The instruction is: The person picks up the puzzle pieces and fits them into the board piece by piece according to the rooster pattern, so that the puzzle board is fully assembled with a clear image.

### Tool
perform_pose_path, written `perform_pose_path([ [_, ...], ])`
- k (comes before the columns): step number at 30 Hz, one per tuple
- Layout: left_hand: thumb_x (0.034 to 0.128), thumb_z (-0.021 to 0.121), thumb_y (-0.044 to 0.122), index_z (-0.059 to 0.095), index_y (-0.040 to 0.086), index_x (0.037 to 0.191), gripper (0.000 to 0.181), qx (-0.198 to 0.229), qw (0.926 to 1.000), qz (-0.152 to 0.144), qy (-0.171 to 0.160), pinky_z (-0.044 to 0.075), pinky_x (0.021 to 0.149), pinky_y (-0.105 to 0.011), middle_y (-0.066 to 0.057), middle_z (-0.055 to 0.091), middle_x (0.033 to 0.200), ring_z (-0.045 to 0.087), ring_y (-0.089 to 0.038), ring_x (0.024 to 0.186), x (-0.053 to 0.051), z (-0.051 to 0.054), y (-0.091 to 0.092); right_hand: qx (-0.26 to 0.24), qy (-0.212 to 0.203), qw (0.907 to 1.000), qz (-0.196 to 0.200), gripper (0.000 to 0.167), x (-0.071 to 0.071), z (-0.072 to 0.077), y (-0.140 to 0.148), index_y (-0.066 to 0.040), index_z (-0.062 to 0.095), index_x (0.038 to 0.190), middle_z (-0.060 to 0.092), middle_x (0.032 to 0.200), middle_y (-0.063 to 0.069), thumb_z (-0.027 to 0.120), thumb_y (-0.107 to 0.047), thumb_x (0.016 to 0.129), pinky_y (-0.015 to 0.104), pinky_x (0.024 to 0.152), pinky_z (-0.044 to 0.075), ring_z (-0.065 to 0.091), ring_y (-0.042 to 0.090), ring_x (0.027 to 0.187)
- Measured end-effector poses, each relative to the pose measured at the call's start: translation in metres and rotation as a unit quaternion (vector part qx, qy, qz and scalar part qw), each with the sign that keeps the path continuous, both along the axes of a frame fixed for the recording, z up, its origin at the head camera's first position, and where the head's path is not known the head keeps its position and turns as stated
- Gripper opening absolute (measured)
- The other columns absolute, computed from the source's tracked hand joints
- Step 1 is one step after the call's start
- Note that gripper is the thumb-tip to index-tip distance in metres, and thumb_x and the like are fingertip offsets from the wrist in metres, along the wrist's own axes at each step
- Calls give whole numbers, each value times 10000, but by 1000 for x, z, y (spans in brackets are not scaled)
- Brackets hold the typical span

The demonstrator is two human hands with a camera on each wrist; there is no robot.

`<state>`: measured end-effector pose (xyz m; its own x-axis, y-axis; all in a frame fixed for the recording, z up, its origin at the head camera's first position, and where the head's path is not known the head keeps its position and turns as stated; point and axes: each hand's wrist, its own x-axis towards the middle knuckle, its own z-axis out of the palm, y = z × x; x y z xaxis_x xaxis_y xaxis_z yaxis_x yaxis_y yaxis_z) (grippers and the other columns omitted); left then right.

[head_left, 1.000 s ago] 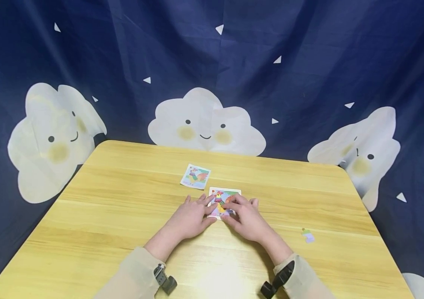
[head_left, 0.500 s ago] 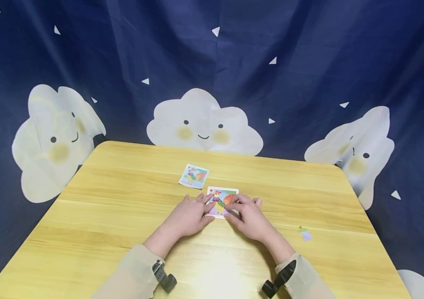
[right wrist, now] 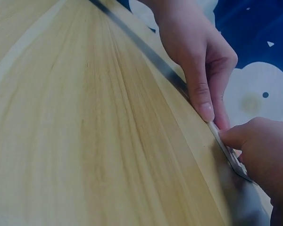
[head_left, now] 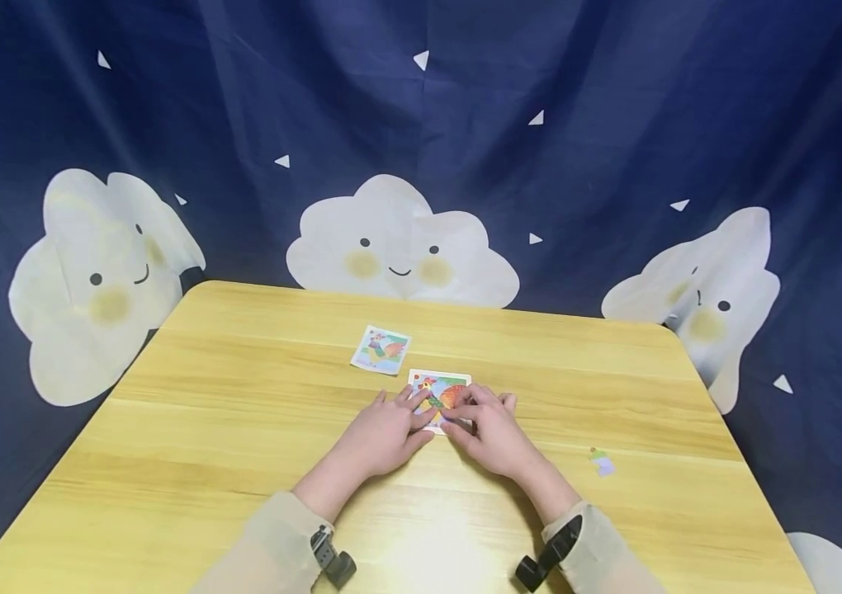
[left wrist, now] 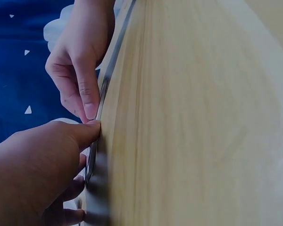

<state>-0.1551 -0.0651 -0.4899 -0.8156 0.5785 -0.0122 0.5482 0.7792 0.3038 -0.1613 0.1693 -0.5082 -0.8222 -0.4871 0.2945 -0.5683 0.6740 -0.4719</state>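
Note:
A rooster jigsaw puzzle in a white-bordered tray (head_left: pixel 445 396) lies on the wooden table before me. My left hand (head_left: pixel 382 431) rests at its left side, thumb at the near edge and fingertips extended onto the picture. From the right, my right hand (head_left: pixel 494 433) touches the puzzle with bent fingers, its thumb at the near edge too. The fingertips of both hands almost meet near the middle, hiding parts of the picture. Both wrist views show the tray (left wrist: pixel 92 160) edge-on, with the thumbs against its near side. Whether a loose piece lies under the fingers is hidden.
A paper card (head_left: pixel 381 350) with the same rooster picture lies beyond the puzzle, a little left. A small green and lilac puzzle piece (head_left: pixel 603 464) lies off to the right on the table (head_left: pixel 257 388). Behind the far edge hangs a blue curtain (head_left: pixel 243 99) with clouds.
My left fingertips have shifted slightly right across the puzzle. The right hand stays on its right half with only slight finger motion. The camera view has turned a little.

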Motion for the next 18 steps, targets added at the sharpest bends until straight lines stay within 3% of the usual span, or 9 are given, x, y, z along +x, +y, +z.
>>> perform_pose_path([
  [5,1103,556,421,639,173,1484,463,31,10000,-12,-33,296,1183,-681,-109,449,1615,355,-370,1524,-1,1,1,-186,-4,9998,-49,172,-2,-2,-1,-151,857,1103,610,1067,-67,808,-244,967,438,843,242,552,123,990],
  [13,1104,551,430,628,187,1494,466,-48,10000,38,-30,295,1191,-664,-89,440,1623,349,-346,1529,-2,-1,0,-117,179,9997,136,213,1,2,-1,-132,837,1150,631,1118,-43,800,-244,973,470,883,253,575,143,1045],
  [18,1101,549,443,627,188,1494,475,-48,10000,75,-13,287,1197,-660,-75,431,1635,346,-338,1533,-2,-2,1,-411,251,9986,201,233,6,6,9,-108,825,1154,637,1144,-48,824,-220,950,471,896,242,592,140,897],
])
